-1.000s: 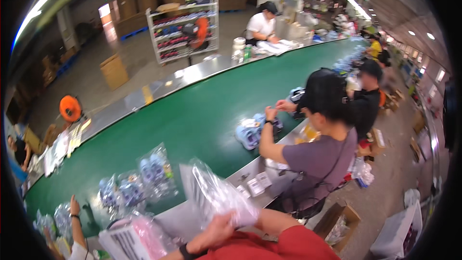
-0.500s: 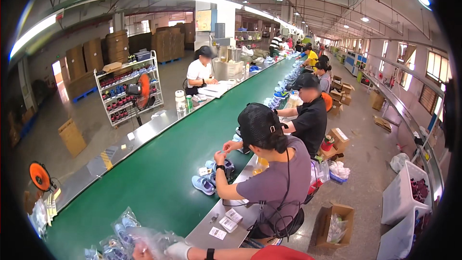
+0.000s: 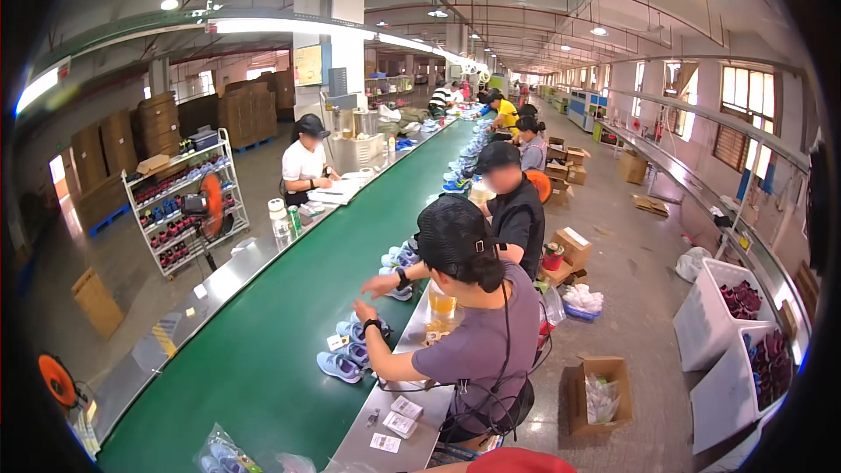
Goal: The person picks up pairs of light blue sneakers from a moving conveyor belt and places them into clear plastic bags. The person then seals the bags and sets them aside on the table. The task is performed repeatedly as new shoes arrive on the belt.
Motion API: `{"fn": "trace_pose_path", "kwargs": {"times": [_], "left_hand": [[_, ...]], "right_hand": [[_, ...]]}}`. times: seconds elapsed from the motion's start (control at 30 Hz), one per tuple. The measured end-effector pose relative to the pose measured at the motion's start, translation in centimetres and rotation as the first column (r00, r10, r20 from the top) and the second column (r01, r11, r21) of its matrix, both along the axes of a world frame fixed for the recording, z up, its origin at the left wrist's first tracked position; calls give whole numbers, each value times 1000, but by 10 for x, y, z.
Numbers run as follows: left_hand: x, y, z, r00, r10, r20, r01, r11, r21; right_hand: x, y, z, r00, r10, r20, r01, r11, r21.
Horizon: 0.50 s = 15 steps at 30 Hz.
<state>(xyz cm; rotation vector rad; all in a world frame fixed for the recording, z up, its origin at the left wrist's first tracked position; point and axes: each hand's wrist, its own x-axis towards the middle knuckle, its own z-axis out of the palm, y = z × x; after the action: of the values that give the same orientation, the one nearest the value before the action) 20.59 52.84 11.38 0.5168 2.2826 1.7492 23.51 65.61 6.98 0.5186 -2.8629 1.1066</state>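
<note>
Neither my left hand nor my right hand shows; both are below the lower edge. A red sleeve [image 3: 517, 462] juts in at the bottom. Near the bottom left, light blue shoes in a clear plastic bag [image 3: 222, 453] lie on the green conveyor belt [image 3: 210, 368]. Beside them, a piece of clear plastic [image 3: 296, 462] is cut off by the edge. What holds it, if anything, is hidden. Farther along, a co-worker [image 3: 477, 324] in a grey top holds both hands above several light blue shoes [image 3: 339, 367].
White labels [image 3: 402, 425] lie on the metal ledge [image 3: 355, 451] beside the belt. An open carton [image 3: 600, 398] stands on the floor to the right, near white bins [image 3: 718, 320] of dark red shoes. An orange fan [image 3: 58, 381] stands at left. More co-workers line the belt.
My view has shifted, and my hands, one white-gloved, have dropped out of sight with most of the plastic. The co-worker's hands have moved apart.
</note>
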Motion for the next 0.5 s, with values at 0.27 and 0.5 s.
{"fn": "trace_pose_path", "kwargs": {"times": [0.27,0.5], "left_hand": [[-9,-5,-8,991,-70,117,72,997,-10],[5,-7,-8,988,-89,122,86,996,32]], "right_hand": [[-9,1,-41,1000,-31,5,30,999,44],[-5,-2,-44,989,4,149,6,998,-68]]}}
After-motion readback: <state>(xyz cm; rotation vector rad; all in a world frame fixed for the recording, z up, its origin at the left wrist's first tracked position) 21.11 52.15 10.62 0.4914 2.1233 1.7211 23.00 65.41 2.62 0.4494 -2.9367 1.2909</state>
